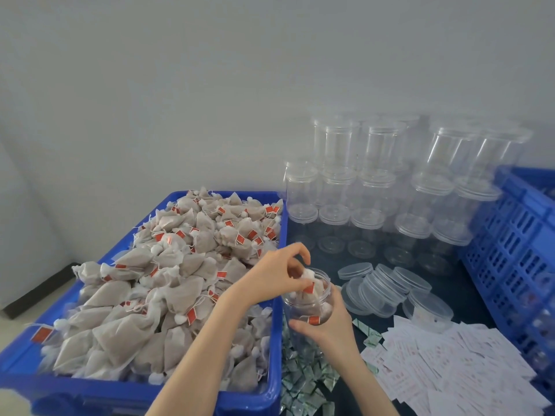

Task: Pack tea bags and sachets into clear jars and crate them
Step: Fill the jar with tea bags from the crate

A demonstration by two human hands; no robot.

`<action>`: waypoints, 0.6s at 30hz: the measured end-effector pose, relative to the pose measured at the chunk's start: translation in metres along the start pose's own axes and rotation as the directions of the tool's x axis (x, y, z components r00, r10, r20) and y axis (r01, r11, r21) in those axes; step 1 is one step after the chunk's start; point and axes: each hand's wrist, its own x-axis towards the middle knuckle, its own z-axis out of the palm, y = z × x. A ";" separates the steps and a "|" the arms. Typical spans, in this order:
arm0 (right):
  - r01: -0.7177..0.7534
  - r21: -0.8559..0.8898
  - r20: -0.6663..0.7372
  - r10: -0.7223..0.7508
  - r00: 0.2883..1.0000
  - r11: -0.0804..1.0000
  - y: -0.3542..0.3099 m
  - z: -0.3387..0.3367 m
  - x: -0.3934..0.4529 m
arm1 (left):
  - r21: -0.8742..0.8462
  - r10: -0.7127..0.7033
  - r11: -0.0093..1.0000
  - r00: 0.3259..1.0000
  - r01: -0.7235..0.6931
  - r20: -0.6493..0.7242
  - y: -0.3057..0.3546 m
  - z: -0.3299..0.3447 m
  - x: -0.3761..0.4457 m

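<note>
A clear open jar [303, 307] stands tilted just right of the blue tray [144, 394], part filled with tea bags. My right hand [330, 322] grips the jar's side from the right. My left hand [279, 274] is over the jar's mouth and pinches a tea bag [312, 285] with a red tag, its fingers curled. The tray holds a heap of grey-brown tea bags [168, 283] with red tags and white strings. Small green-white sachets [303, 385] lie on the table below the jar.
Stacks of empty lidded clear jars [381, 187] stand at the back. Loose clear lids [387, 286] lie right of the jar. White paper slips [444, 364] spread at the front right. A blue slatted crate [516, 250] stands at the far right.
</note>
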 end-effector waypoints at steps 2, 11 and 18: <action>-0.005 -0.005 0.003 0.005 1.000 1.000 0.001 0.000 -0.001 | 0.170 -0.013 0.985 0.999 0.008 0.033 0.002 0.006 0.003; -0.020 -0.038 0.000 0.020 1.000 0.999 0.006 -0.001 -0.006 | 0.636 0.035 0.766 0.995 -0.089 0.096 0.010 0.015 0.012; -0.010 -0.015 0.012 0.011 1.000 1.000 0.005 -0.005 -0.004 | 0.258 -0.007 0.966 0.995 -0.019 0.100 0.001 0.005 0.004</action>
